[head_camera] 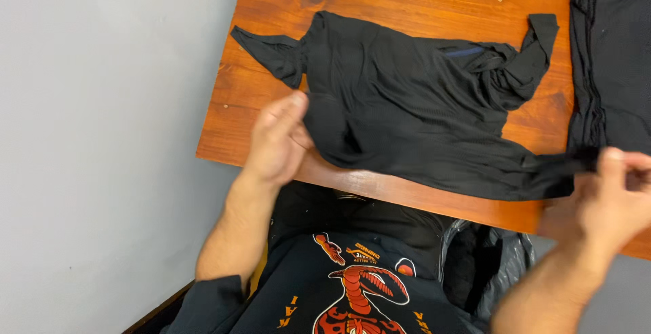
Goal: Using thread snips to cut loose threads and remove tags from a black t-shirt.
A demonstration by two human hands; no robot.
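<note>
While one black garment point(413, 110) lies flat, left hand point(278, 141) grips its hem, right hand point(610, 202) seemingly pinches its strap.

The right hand point(610, 202) is blurred and cut by the frame edge, as is the folded black cloth point(614, 63) beside it
</note>
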